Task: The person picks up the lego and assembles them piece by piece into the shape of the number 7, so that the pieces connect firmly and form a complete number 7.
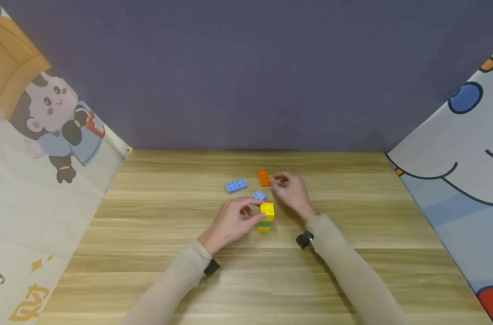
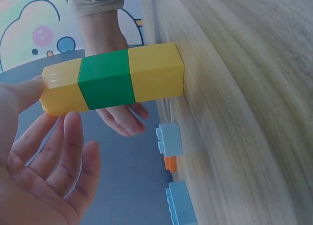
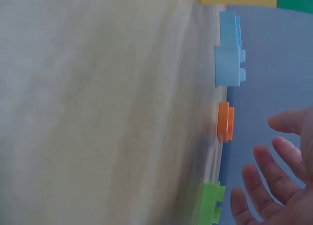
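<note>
A small tower of toy building bricks (image 2: pixel 107 80), yellow at top and bottom with green between, stands upright on the table. My left hand (image 1: pixel 232 222) pinches its top yellow brick (image 1: pixel 268 209) between thumb and fingertip; the other fingers are loosely bent. Farther back, my right hand (image 1: pixel 294 192) hovers beside a flat orange brick (image 1: pixel 264 178), its fingers spread and holding nothing. In the right wrist view the orange brick (image 3: pixel 224 121) shows just off the thumb tip. A light green brick (image 3: pixel 210 204) stands below those fingers; the hand hides it in the head view.
Behind the tower lies a small light blue brick (image 1: pixel 259 195). A longer light blue brick (image 1: pixel 236 185) is to its left. The wooden table (image 1: pixel 331 280) ends at a dark back wall (image 1: pixel 246 81), with printed panels on both sides.
</note>
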Tool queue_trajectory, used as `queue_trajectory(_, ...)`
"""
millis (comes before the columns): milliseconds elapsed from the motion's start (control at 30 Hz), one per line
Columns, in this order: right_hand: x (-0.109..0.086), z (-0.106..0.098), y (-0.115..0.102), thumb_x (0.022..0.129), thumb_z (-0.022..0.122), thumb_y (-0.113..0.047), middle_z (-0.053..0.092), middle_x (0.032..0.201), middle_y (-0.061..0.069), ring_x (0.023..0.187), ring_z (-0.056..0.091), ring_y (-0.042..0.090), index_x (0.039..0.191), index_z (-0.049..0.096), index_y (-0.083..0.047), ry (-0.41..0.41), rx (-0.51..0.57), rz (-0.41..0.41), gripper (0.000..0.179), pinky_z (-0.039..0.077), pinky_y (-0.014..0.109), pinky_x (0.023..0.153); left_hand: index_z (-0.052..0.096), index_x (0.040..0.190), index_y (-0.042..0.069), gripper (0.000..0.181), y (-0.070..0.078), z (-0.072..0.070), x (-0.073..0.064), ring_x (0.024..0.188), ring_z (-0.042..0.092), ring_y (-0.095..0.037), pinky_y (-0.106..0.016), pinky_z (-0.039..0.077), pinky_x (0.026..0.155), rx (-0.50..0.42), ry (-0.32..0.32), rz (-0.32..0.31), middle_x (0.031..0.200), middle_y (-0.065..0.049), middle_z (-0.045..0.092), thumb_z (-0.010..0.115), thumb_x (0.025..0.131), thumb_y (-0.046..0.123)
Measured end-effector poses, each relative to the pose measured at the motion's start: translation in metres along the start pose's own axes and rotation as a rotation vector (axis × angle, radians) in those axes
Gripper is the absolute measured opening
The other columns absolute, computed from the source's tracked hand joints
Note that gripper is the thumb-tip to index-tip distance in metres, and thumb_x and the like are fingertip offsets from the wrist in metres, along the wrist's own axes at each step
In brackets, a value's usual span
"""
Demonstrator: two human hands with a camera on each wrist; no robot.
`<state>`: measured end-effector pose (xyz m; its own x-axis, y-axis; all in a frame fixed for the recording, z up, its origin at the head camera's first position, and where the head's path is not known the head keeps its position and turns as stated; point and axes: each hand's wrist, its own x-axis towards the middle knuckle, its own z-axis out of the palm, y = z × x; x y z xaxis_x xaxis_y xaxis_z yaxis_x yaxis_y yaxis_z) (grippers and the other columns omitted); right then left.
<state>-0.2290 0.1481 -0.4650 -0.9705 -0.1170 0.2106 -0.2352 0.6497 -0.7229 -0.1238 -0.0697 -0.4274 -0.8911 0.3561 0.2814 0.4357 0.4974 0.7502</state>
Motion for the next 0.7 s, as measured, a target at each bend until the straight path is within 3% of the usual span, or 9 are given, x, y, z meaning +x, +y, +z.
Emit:
queue_trajectory(300,0.011,0.008,0.001,0.087,0.073,-0.031,0.073,0.115,0.008,0.106,0.068,0.030,0.117,0.070,-0.009,-0.003,-0.014,0.041,0.037,0.055,0.046,0.093,0.071,0.120,0.022,0.035,0.001,-0.001,-0.001,0.076,0.064,-0.001,-0.022,0.057,0.075,-0.010,-0.007,-0.002,0.115,0.006,0.073,0.074,0.089,0.038)
queue_trajectory(700,0.018,0.019,-0.002,0.086,0.076,-0.040,0.067,0.126,0.010,0.115,0.063,0.030,0.127,0.063,-0.011,-0.089,-0.032,0.100,0.052,0.052,0.047,0.098,0.072,0.119,0.020,0.034,0.002,-0.001,-0.001,0.075,0.064,-0.001,-0.023,0.058,0.074,-0.021,0.009,0.014,0.113,0.005,0.073,0.076,0.088,0.035)
